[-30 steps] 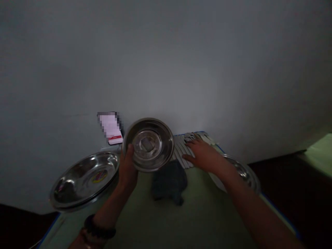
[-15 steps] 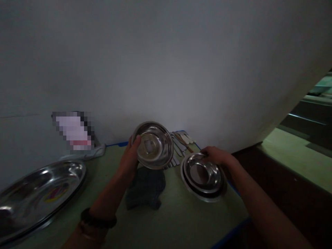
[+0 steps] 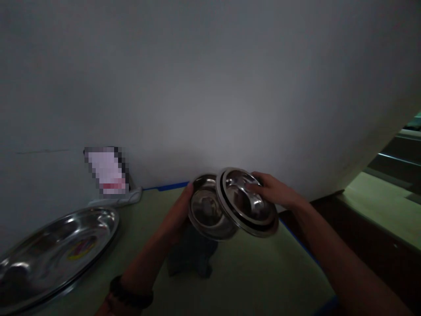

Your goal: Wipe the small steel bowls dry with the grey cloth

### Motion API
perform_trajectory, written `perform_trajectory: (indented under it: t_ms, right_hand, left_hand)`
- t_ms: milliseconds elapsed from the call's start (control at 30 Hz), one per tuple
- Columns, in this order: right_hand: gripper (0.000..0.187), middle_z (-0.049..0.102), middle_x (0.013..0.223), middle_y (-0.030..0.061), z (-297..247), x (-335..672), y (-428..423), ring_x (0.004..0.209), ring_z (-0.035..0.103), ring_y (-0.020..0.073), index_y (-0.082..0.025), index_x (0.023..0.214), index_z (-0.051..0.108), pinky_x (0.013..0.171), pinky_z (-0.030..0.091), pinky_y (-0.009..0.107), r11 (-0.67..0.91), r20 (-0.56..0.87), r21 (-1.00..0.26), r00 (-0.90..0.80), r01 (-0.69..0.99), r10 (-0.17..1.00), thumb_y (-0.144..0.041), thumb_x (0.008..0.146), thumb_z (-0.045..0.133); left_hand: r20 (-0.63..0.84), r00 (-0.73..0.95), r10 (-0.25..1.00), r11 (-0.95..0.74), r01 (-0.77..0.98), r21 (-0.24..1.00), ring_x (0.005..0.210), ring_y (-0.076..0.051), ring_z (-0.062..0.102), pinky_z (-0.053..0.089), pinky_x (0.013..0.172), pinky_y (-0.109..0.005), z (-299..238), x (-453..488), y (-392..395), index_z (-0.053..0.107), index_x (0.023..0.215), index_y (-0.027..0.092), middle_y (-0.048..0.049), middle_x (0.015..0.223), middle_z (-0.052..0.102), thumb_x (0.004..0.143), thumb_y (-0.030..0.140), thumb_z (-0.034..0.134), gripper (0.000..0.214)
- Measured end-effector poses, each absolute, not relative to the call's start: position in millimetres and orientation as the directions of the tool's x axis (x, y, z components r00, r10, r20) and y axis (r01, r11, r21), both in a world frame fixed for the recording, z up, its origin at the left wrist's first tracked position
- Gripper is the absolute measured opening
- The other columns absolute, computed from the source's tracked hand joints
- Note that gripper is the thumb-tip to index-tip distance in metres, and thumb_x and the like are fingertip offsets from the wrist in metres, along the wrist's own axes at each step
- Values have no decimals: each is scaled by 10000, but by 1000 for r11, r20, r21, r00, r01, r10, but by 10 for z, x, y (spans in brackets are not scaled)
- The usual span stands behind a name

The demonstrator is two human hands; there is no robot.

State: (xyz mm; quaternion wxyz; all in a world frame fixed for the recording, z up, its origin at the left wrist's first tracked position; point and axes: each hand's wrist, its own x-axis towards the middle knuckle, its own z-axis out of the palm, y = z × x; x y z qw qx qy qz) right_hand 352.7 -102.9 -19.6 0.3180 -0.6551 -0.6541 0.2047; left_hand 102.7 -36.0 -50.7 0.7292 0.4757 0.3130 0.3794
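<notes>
My left hand (image 3: 176, 217) grips the left rim of a small steel bowl (image 3: 205, 210), holding it tilted above the table. My right hand (image 3: 274, 191) holds a stack of steel bowls (image 3: 245, 204) by the far rim, thumb inside, lifted off the table. The stack overlaps the right edge of the single bowl, in front of it. A dark grey cloth (image 3: 190, 256) lies on the pale green table (image 3: 250, 281) just below both bowls.
A large steel tray (image 3: 55, 252) sits at the left of the table. A blurred white object (image 3: 107, 171) leans against the grey wall (image 3: 210, 87) at the back. The table's blue-edged right side drops to a dark gap; another green surface (image 3: 381, 206) lies beyond.
My right hand has lifted the stack of bowls off the table and brought it up and left against the single bowl. The left hand shifted slightly right.
</notes>
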Motion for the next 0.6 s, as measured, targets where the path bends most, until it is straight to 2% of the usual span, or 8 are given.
perform_trajectory:
  t_ms: [100, 267, 367, 467, 533, 600]
  right_hand:
    - [250, 681, 1017, 126, -197, 3343, -889, 927, 627, 223, -124, 1034, 593, 840, 472, 334, 34, 229, -597, 130, 802, 965, -273, 896, 448]
    - [349, 601, 1122, 148, -458, 3174, -795, 1056, 579, 221, -113, 1212, 535, 948, 426, 353, 29, 334, -487, 156, 873, 929, -232, 928, 372]
    - [423, 503, 1223, 161, -558, 3166, -811, 1153, 529, 225, -122, 1314, 470, 1021, 372, 364, -28, 370, -447, 214, 894, 904, -263, 921, 403]
    - [464, 555, 1198, 159, -521, 3235, -893, 1099, 571, 242, -131, 1307, 460, 952, 419, 357, -83, 183, -428, 176, 900, 967, -340, 894, 480]
    - [414, 632, 1106, 164, -466, 3320, -981, 1006, 618, 252, -114, 1223, 505, 848, 456, 335, -117, 20, -369, 134, 922, 991, -364, 894, 480]
    - [357, 665, 1064, 176, -441, 3424, -1078, 972, 634, 261, -108, 1143, 538, 787, 456, 319, -150, -75, -287, 134, 946, 988, -360, 899, 470]
  left_hand:
    - [-155, 612, 775, 378, -254, 890, 1169, -295, 581, 383, 1039, -460, -531, 1065, -398, 640, 1172, 197, -101, 1139, 706, 848, 624, 428, 576]
    - [-88, 517, 852, 295, -335, 895, 1207, -259, 553, 338, 1085, -400, -629, 1097, -376, 622, 1203, 228, -65, 1185, 688, 835, 575, 511, 518]
    - [-108, 502, 858, 319, -355, 879, 1181, -267, 574, 355, 1074, -407, -723, 1140, -389, 630, 1180, 196, -88, 1186, 685, 830, 553, 531, 509]
    - [-172, 482, 859, 343, -293, 892, 1169, -283, 581, 366, 1061, -422, -798, 1201, -479, 662, 1100, 167, -118, 1175, 686, 853, 574, 458, 518]
    - [-103, 441, 892, 201, -184, 962, 1202, -270, 554, 333, 1080, -400, -825, 1238, -572, 656, 1096, 192, -101, 1195, 677, 872, 571, 417, 501]
    - [39, 444, 895, -30, -27, 999, 1215, -251, 541, 307, 1089, -379, -835, 1271, -665, 615, 1152, 223, -82, 1203, 671, 884, 547, 409, 468]
